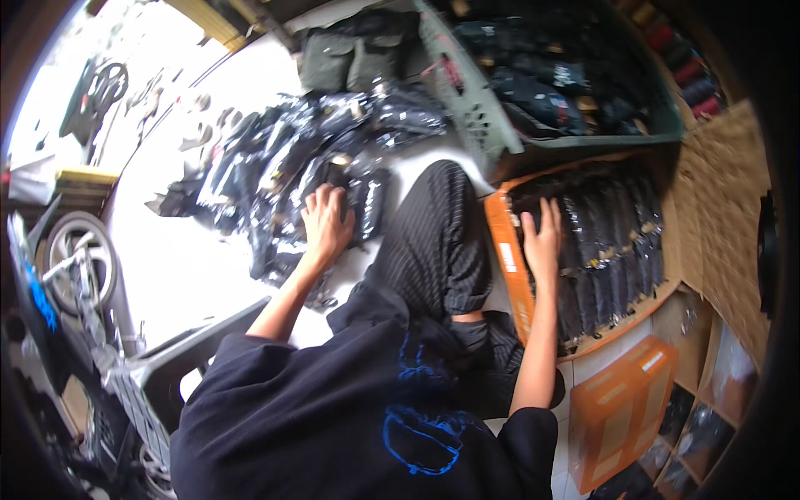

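Observation:
A heap of black items in clear plastic bags (279,154) is spread over the white floor at the left. My left hand (327,221) lies on the near side of this heap, its fingers a little bent and touching a bag, the thumb apart. At the right, an open cardboard box (506,250) holds several dark bagged packages (612,250) standing side by side in a row. My right hand (542,239) reaches in at the box's left end, fingers spread and resting against the packages. What lies under either palm is hidden.
Behind the box stands a green plastic crate (487,125) full of dark bagged goods. A taped brown carton (623,408) is at the lower right, beside shelves (704,433). Grey-green pouches (350,62) lie beyond the heap. A small wheeled frame (79,258) stands at the left.

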`<action>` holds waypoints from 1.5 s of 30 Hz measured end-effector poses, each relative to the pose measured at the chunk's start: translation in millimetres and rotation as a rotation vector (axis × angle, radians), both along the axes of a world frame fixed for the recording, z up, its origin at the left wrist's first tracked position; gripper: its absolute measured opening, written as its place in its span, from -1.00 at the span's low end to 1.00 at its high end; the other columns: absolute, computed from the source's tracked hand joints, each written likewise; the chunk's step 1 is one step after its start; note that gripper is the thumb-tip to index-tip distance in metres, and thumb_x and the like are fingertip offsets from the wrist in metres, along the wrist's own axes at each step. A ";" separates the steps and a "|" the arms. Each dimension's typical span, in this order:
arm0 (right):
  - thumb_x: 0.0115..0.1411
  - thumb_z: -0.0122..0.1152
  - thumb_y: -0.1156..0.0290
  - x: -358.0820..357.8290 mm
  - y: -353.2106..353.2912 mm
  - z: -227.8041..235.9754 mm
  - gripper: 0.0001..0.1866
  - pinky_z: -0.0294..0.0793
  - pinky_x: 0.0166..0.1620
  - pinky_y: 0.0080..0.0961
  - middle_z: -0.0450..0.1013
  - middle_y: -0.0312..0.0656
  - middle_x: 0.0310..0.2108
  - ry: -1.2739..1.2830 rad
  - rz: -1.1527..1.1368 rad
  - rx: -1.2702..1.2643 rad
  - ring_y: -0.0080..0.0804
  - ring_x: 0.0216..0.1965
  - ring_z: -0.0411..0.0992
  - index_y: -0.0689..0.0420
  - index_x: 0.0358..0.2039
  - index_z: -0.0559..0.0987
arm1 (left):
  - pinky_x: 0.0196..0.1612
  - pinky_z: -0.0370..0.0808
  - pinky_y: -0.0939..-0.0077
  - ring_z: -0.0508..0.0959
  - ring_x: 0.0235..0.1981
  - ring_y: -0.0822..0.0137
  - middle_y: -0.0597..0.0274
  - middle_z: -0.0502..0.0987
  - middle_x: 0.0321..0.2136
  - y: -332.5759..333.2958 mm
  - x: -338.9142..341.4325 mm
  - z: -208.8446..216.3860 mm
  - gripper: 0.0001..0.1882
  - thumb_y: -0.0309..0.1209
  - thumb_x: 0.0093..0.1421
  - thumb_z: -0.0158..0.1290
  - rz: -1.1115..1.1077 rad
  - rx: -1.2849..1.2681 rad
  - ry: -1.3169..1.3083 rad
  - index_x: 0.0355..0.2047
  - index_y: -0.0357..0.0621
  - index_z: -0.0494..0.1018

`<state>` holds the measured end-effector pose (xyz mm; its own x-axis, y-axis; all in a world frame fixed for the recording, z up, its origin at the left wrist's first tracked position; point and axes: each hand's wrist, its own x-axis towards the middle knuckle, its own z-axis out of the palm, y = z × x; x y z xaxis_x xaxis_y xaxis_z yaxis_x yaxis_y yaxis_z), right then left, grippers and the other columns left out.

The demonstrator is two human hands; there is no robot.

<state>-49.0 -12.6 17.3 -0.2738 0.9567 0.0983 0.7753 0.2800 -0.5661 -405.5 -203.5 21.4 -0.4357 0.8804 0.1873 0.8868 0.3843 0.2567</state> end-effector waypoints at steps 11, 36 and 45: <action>0.27 0.11 0.23 -32.2 -40.0 37.4 -0.51 0.06 0.28 -0.17 0.16 0.03 0.26 0.160 0.059 0.018 0.00 0.27 0.13 0.22 0.14 0.38 | -0.09 0.42 0.05 0.41 -0.09 -0.17 -0.21 0.38 -0.19 -24.4 -84.9 -64.3 -0.15 -0.08 -0.14 0.33 0.408 -0.079 -0.010 0.01 -0.44 0.27; 0.28 0.17 0.31 -64.9 -122.9 74.8 -0.40 0.52 -0.11 -0.51 0.33 -0.24 0.03 1.260 -0.048 -0.709 -0.53 -0.06 0.38 0.12 0.26 0.19 | 0.15 0.18 0.30 0.28 0.04 0.09 0.00 0.34 -0.08 75.4 137.3 75.5 -0.57 -0.29 0.15 0.03 -0.512 0.082 -1.055 -0.04 -0.31 0.44; 0.26 0.15 0.13 59.2 -28.1 79.7 -0.61 0.50 -0.34 -0.54 0.40 -0.34 -0.13 1.296 -0.577 -0.523 -0.57 -0.19 0.40 0.02 0.02 0.40 | 0.04 0.42 0.33 0.49 0.01 -0.04 -0.15 0.41 0.00 183.6 262.0 71.7 -0.40 -0.28 0.15 0.12 -0.981 0.052 -0.940 0.13 -0.42 0.31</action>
